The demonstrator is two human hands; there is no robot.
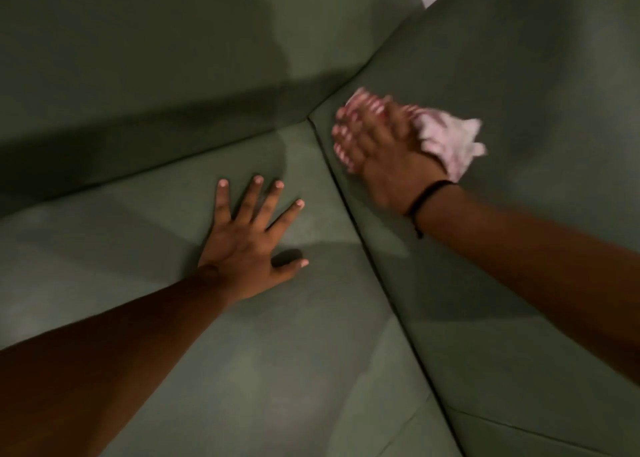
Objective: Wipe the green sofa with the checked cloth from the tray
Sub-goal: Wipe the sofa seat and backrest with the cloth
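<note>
Head view, dim light. Green sofa [346,370] fills the frame; a dark seam [360,235] between two seat cushions runs diagonally from the back corner toward the lower right and serves as reference. Left hand [252,245] lies palm-down on the cushion left of the seam, fingers [254,197] spread wide and flat, holding nothing, thumb pointing toward the seam. Right hand [377,152] is on the cushion just right of the seam, near its upper end, motion-blurred. It presses on the checked cloth [450,145], pink-and-white, bunched beneath the palm; the fingers are extended over the cloth with its check pattern visible around them, and loose folds stick out on the side of the hand away from the seam. A thin black band [427,195] circles the right wrist. Cloth touches the cushion.
</note>
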